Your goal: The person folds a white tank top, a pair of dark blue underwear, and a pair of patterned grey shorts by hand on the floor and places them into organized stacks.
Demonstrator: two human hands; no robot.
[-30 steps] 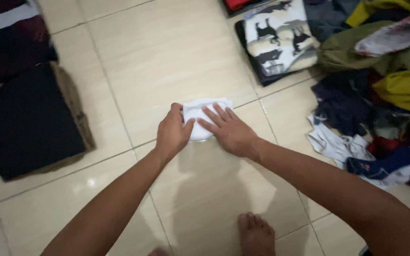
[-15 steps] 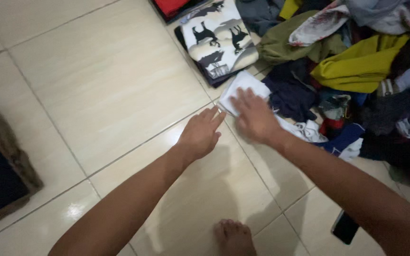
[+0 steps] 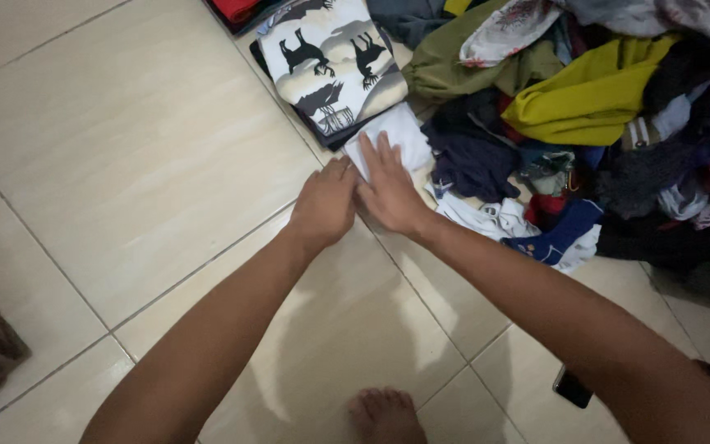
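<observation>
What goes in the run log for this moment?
right hand flat on folded white cloth | left hand beside it, on floor tile | clothes pile right

The right hand point(image 3: 389, 191) covers part of the white cloth point(image 3: 396, 133); the clothes pile point(image 3: 601, 107) and dark phone point(image 3: 573, 386) are cut off or hidden.

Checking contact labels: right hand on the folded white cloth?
Touching. The head view shows the right hand lying flat with its fingers pressed onto the folded white cloth, no gap.
</observation>
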